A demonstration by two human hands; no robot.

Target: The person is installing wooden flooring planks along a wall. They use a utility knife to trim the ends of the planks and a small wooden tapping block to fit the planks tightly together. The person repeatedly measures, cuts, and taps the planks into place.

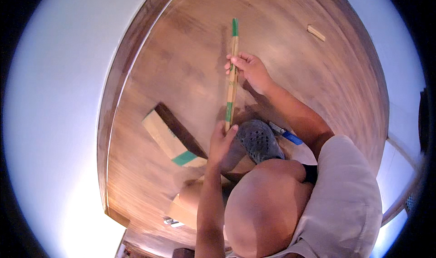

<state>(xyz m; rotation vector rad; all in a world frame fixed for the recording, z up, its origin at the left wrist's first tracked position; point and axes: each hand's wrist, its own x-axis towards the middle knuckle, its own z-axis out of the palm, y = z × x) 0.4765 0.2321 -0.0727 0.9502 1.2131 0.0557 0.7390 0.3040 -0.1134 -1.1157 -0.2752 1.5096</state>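
Note:
A long, narrow strip of folded brown cardboard (232,89) with green bands near both ends is held upright in the picture, above the floor. My right hand (252,71) pinches it in its upper half, thumb on top. Lower down, my left hand (220,143) grips the near end between thumb and fingers. To the left of that hand lies an open-sided cardboard box piece (165,137) with a green band at its near corner. A blue-handled tool with a pale blade, perhaps a cutter (290,136), lies on the right, beneath my right forearm.
A grey clog with holes (258,137) is on my foot, just right of my left hand. Far right on the wooden floor (181,62) lies a small cardboard piece (316,32). More cardboard (181,212) lies by my left forearm. A white wall (63,99) bounds the left.

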